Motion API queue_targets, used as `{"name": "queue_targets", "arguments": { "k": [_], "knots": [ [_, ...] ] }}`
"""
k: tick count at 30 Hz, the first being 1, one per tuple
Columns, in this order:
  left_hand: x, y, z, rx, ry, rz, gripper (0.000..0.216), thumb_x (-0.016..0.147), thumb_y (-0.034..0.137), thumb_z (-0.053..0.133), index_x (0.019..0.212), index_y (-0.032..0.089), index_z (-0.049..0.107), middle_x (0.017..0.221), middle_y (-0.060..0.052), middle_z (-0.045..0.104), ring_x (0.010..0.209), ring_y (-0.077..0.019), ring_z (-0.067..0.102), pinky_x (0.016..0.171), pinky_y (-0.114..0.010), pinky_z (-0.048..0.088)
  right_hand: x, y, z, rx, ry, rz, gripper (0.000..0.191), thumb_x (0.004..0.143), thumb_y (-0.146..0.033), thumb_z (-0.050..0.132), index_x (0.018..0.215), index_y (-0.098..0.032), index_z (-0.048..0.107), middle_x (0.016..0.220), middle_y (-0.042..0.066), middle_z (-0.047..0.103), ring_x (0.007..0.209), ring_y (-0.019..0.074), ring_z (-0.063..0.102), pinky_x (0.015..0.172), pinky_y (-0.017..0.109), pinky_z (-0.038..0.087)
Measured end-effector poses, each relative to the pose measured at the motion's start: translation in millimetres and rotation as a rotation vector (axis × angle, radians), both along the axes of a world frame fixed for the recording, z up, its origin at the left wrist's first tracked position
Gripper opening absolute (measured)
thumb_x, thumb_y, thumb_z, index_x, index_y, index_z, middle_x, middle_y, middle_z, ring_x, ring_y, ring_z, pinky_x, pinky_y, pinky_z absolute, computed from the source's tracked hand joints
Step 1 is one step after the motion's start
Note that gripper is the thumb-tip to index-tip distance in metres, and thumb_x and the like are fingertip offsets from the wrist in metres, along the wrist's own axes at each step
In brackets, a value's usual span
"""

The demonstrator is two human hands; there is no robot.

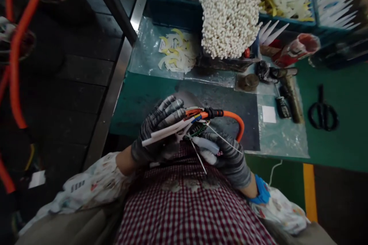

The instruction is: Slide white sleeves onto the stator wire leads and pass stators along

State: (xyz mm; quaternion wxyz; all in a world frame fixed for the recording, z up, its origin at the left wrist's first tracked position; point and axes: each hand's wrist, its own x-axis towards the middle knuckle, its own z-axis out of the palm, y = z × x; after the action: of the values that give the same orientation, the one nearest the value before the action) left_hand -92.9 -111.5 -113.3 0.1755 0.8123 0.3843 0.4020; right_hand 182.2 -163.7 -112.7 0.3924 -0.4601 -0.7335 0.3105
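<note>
Close to my checked apron, both gloved hands are at the stripped end of an orange cable [234, 119]. My left hand [158, 130] is closed around its bundle of wires, and two long white sleeves [165, 130] stick out across the fingers. A black fitting [214, 113] sits where the orange jacket ends. My right hand [227, 157] is closed at the lower side of the bundle, with a translucent, pointed plastic piece [205, 144] lying along the fingers. Thin white ties [224, 138] trail from the wires. The palms and some fingertips are hidden.
Behind the hands, a block of white sticks [230, 15] stands by blue bins [175, 9]. Yellow and white strips [178, 51] lie at left. To the right are a red can [299, 49], a hammer [290, 92], a screwdriver [283, 107] and black scissors [323, 113]. Orange cables [18, 61] hang at left.
</note>
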Motion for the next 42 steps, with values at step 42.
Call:
{"name": "queue_targets", "arguments": {
  "k": [42],
  "knots": [
    [45,42,49.5,0.102,0.37,-0.031,0.053,0.116,0.04,0.049,0.161,0.013,0.057,0.165,-0.018,0.065,0.156,-0.0403,0.061,0.127,-0.057,0.053,12,44,54.7,0.307,-0.519,-0.199,0.017,0.105,-0.036,0.069,0.101,-0.025,0.081,0.089,0.005,0.086,0.072,0.0226,0.078,0.068,0.034,0.062]
  ]
}}
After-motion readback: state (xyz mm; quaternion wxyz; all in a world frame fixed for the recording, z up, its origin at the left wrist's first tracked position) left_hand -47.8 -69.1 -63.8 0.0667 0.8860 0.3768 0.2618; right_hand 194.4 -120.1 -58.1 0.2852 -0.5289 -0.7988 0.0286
